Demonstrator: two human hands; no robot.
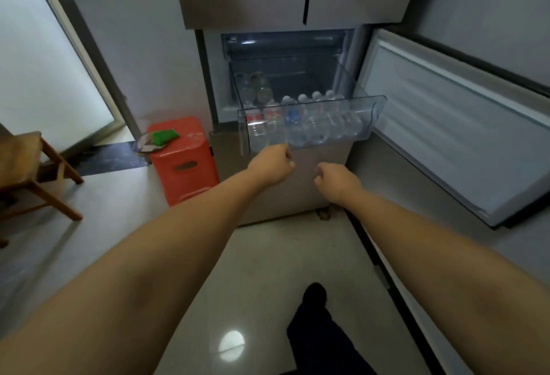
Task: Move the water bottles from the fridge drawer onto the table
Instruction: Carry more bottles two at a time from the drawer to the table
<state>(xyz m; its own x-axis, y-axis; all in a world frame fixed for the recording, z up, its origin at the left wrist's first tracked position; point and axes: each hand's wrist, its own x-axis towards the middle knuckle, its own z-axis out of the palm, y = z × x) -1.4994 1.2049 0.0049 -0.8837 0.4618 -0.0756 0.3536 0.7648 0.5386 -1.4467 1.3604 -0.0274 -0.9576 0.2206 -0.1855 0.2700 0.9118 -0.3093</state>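
Now | left hand (pixel 272 163), right hand (pixel 334 179): curled, empty, below clear plastic fridge drawer (pixel 378 104) | risk: slick clear plastic water bottles (pixel 303 124), packed tight, may slip.

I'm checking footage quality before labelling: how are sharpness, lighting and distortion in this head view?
Head view: soft throughout, the water bottles smeared behind the clear drawer; dim, flat light; a round glare spot on the floor; wide-angle bending curves the fridge door and stretches both forearms.
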